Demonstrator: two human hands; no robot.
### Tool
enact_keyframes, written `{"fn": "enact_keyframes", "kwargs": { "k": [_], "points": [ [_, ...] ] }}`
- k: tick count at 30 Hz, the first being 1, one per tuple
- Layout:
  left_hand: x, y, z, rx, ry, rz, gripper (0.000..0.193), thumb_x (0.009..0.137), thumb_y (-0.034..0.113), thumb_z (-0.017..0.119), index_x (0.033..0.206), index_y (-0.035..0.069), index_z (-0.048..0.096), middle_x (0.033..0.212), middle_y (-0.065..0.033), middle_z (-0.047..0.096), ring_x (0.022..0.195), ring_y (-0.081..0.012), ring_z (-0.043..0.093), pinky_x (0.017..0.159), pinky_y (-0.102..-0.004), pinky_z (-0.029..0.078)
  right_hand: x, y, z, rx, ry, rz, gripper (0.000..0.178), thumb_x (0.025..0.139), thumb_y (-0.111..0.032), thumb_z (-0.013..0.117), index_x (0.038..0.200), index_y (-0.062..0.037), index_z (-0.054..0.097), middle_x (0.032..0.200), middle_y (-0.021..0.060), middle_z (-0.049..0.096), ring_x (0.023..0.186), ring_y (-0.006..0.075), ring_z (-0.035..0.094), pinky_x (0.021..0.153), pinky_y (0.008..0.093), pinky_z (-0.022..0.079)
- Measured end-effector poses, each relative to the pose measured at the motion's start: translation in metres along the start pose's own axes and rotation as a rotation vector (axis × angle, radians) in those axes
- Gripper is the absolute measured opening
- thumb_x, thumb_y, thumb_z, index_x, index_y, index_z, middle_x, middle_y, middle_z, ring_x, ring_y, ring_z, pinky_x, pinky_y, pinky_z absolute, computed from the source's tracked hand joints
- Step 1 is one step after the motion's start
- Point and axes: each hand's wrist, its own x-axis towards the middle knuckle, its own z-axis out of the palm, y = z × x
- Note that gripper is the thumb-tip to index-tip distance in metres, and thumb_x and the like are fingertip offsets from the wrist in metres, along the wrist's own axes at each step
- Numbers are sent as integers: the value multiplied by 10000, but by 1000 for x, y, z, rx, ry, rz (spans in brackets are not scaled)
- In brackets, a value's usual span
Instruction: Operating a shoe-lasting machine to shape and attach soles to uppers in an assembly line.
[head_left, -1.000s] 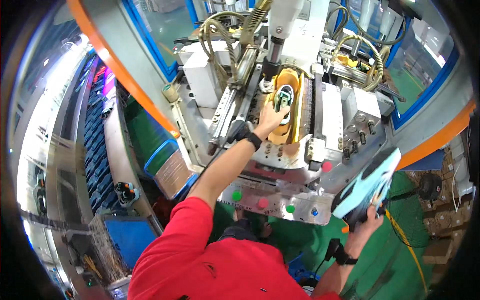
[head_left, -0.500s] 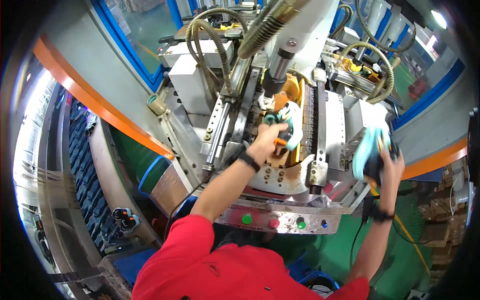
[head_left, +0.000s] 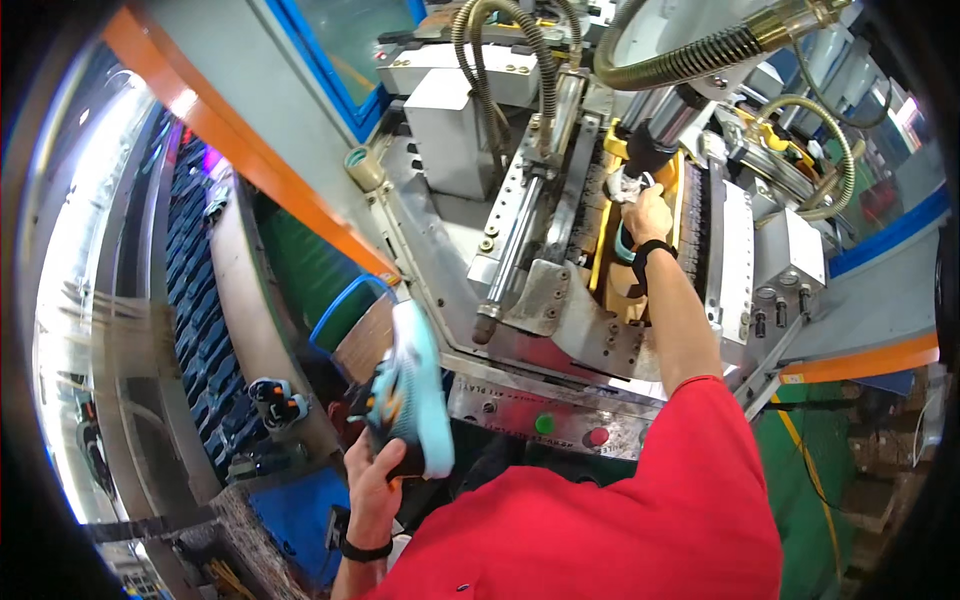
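Observation:
My left hand is closed on the heel end of a sports shoe, dark above with a pale blue sole. It is held upright, off to the left of the machine's front panel. Reaching into the machine, my right hand is curled round another shoe, mostly hidden by the hand and wrist. Its white and teal parts show between the yellow side pads. Directly above that hand is the dark end of the press rod.
A conveyor with a dark ridged surface runs along the left. Beside it, on a ledge, lie dark shoes. An orange-edged frame stands between conveyor and machine. Green and red buttons line the front panel. Ribbed hoses hang overhead.
My left hand has moved from the machine to the lower left with a shoe in it. My right hand has swung in from the right side to the press. The view has turned left.

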Motion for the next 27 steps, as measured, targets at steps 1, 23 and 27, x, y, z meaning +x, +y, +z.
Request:
{"fn": "enact_keyframes", "kwargs": {
  "k": [1, 23, 27],
  "points": [
    [-13, -7, -16, -36, 77, 34, 469, 850, 95, 675, 1267, -59, 528, 1135, -127, 650, 988, -228, 667, 892, -363, 539, -3, -5, -1, 14, 9, 2, 535, 763, -299, 708, 1090, 35, 447, 921, 246, 684, 876, 389, 686, 792, 462, 550],
    [-221, -162, -28, -458, 656, 15, 305, 900, 135, 674, 1140, -48, 626, 1044, -47, 664, 887, -103, 628, 796, -258, 508, -370, 38, 71, 543, -491, -1107, 154, 855, -72, 553, 993, -29, 602, 988, 181, 564, 998, 382, 537, 887, 449, 439],
    [-265, -191, -59, -568, 868, 20, 305, 895, 142, 679, 1125, -52, 635, 995, -68, 681, 845, -126, 642, 728, -271, 525, -375, 5, 26, 674, -490, -998, 214, 845, -73, 605, 1043, 6, 617, 959, 149, 596, 872, 283, 586, 787, 376, 471]
  ]
}}
